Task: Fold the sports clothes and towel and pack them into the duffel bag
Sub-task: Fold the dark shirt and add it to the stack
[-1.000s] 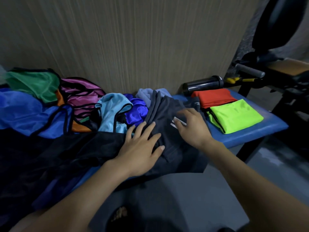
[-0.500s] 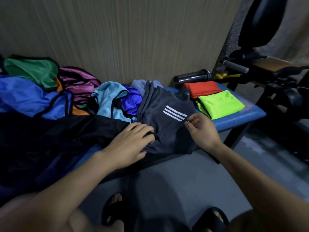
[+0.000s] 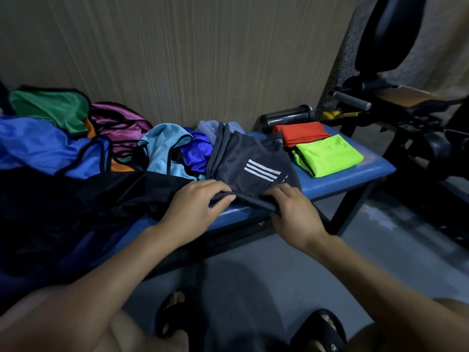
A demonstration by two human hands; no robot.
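Both hands gripped the near hem of the dark grey shirt [image 3: 250,165] at the middle of the frame: the left hand [image 3: 196,205] had its fingers curled over the edge, and the right hand [image 3: 291,212] clutched the bunched fabric beside it. The shirt lay on the blue bench [image 3: 355,176], three white stripes facing up. To its right sat a folded neon green shirt [image 3: 330,154] touching a folded red shirt [image 3: 300,133]. A heap of coloured bibs [image 3: 76,138] filled the left of the frame.
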